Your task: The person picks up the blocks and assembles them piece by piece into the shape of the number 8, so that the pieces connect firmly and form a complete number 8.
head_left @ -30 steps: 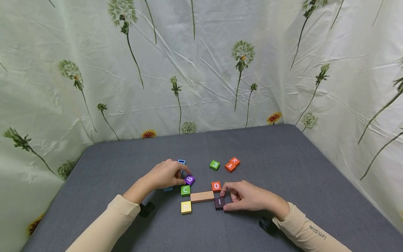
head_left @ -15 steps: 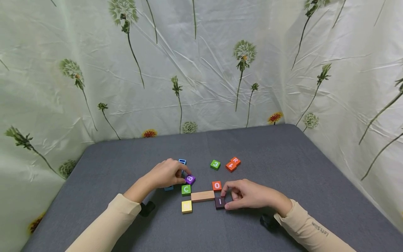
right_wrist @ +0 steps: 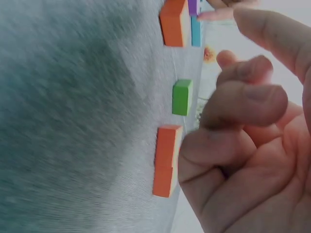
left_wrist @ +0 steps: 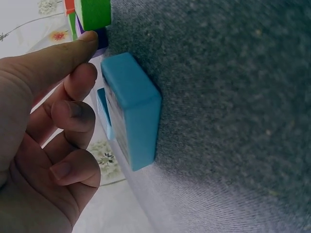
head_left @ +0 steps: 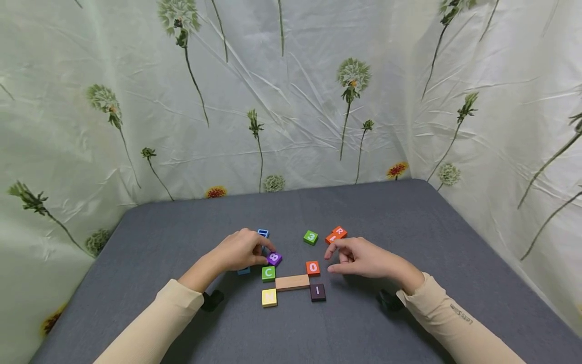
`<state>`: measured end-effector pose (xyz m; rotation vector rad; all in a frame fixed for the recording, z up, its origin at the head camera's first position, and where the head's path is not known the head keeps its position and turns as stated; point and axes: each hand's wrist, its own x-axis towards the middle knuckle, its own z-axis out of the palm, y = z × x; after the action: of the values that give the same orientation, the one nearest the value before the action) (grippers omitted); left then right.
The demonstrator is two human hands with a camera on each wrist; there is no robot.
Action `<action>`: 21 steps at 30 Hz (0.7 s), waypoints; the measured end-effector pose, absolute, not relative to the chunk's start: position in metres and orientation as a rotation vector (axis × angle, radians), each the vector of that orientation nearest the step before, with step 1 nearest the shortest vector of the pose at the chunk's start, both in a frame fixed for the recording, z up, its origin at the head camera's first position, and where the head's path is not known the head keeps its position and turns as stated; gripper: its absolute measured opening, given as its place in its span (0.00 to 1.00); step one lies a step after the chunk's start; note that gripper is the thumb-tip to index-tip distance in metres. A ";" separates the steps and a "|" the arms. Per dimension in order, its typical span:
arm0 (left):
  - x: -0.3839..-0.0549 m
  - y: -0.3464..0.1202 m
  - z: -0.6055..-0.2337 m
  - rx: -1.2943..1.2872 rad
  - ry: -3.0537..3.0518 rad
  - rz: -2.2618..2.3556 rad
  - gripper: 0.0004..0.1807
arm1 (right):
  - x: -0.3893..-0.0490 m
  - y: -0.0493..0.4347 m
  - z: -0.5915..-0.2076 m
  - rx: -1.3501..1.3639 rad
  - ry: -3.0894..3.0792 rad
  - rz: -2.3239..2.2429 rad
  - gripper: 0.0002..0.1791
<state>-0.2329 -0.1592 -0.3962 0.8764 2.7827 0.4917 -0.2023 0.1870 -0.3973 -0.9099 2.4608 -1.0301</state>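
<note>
My left hand (head_left: 242, 250) pinches a purple block marked 8 (head_left: 274, 259) between thumb and index finger. In the left wrist view the thumb lies against that purple block (left_wrist: 102, 39), beside a green block (left_wrist: 94, 13) and a larger-looking blue block (left_wrist: 133, 107). My right hand (head_left: 366, 258) hovers over the cloth with thumb and index finger apart and holds nothing. To its left is an orange block marked 0 (head_left: 312, 268); just behind it lie two orange blocks (head_left: 336, 235), partly hidden by its fingers.
A plain wooden plank (head_left: 292, 283) lies between a green C block (head_left: 269, 274), a yellow block (head_left: 269, 298), the orange 0 and a dark block (head_left: 318, 292). Farther back sit a green 3 block (head_left: 310, 237) and a blue block (head_left: 263, 233). Patterned fabric (head_left: 300, 101) backs the grey table.
My right hand has let go of the dark block and moved up and away, toward the two orange blocks at the back. The left hand stays on the purple block.
</note>
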 end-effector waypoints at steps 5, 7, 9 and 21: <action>-0.233 -0.162 -0.398 0.878 2.782 0.501 0.12 | -0.218 0.182 -0.394 -0.946 2.548 -1.017 0.15; -0.233 -0.162 -0.398 0.885 2.779 0.504 0.12 | -0.223 0.179 -0.393 -0.930 2.571 -1.002 0.15; -0.233 -0.162 -0.398 0.890 2.777 0.505 0.12 | -0.229 0.177 -0.392 -0.913 2.591 -0.986 0.15; -0.233 -0.162 -0.396 0.906 2.782 0.499 0.13 | -0.262 0.170 -0.393 -0.840 2.603 -0.899 0.15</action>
<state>-0.2331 -0.1617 -0.3965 0.9064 2.7819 0.4988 -0.2620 0.1703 -0.3934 -0.8400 2.6026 -0.8990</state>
